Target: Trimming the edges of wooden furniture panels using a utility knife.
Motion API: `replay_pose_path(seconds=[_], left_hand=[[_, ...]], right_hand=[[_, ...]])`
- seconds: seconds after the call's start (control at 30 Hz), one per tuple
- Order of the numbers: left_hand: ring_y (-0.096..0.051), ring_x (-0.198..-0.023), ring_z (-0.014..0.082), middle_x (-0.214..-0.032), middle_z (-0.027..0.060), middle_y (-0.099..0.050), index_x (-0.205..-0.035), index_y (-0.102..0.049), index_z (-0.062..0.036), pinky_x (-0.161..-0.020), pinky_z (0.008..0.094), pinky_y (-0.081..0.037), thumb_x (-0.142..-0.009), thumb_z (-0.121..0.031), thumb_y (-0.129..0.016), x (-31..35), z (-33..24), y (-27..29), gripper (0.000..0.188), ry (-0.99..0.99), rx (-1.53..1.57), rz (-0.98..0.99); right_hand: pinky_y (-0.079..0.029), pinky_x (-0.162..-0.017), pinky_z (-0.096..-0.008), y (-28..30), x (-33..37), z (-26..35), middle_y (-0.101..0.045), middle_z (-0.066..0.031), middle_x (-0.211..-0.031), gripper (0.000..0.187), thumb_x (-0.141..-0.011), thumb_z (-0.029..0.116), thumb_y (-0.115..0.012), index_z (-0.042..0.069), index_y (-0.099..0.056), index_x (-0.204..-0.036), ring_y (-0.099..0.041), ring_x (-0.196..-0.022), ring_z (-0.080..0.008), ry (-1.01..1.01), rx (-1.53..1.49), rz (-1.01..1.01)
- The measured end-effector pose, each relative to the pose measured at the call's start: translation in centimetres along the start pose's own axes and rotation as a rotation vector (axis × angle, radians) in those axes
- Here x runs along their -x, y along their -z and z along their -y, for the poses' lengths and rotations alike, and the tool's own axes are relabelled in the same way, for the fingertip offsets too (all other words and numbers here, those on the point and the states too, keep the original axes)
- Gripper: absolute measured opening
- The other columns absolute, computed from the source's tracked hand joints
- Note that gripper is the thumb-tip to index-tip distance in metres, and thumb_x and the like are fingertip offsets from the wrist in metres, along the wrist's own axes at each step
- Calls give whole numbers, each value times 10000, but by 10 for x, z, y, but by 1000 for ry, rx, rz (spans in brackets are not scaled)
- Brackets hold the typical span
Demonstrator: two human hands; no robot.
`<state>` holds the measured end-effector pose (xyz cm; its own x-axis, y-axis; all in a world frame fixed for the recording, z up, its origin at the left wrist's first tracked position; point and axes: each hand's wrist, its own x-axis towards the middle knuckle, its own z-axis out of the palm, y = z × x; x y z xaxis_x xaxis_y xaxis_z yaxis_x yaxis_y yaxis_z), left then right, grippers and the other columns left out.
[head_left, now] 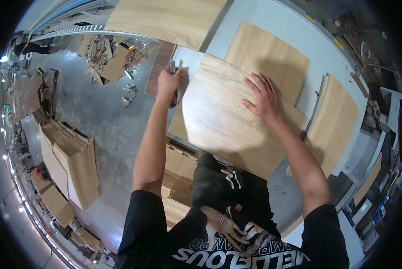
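A pale wood-grain board (223,121) lies in front of me, tilted across the worktable. My right hand (264,97) rests flat on it with the fingers spread. Beside the board's left edge, my left hand (169,81) is closed around a hand tool with a black and red handle (173,99). A grey metal part shows above that fist; the tool's exact kind is unclear. Close to the left hand is a dark brown wooden panel (157,67). Another light board (275,56) lies partly under the front one.
A large wood-grain board (165,20) covers the table's far left. Stacked light panels (337,119) lie at the right of the white tabletop (254,11). On the floor to the left are a tall panel stack (77,157) and a scrap heap (113,58). A person (32,48) stands far left.
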<state>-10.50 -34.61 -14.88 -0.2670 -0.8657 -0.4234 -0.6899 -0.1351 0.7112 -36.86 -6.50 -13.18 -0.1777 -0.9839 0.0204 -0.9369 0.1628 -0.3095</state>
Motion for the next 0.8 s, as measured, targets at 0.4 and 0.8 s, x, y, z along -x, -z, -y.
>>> replay_pose_path(seconds=[0.4, 0.8], left_hand=[[-719, -818, 258, -888, 154, -749, -1062, -712, 15, -796, 414, -562, -1051, -395, -647, 115, 114, 44, 416, -9, -159, 133], [-596, -612, 97, -681, 3, -582, -947, -687, -5, -558, 287, -502, -1107, -448, -562, 156, 128, 58, 488, -28, 355, 375]], right_hand=[[-300, -1219, -570, -46, 194, 57, -332, -309, -1612, 804, -1016, 442, -664, -27, -351, -1589, -314, -1507, -479, -949, 276, -300], [-365, -524, -283, -69, 304, 29, -486, 29, -690, 357, -1103, 337, -568, 86, -547, -850, -473, -582, -104, -1385, -775, -804]])
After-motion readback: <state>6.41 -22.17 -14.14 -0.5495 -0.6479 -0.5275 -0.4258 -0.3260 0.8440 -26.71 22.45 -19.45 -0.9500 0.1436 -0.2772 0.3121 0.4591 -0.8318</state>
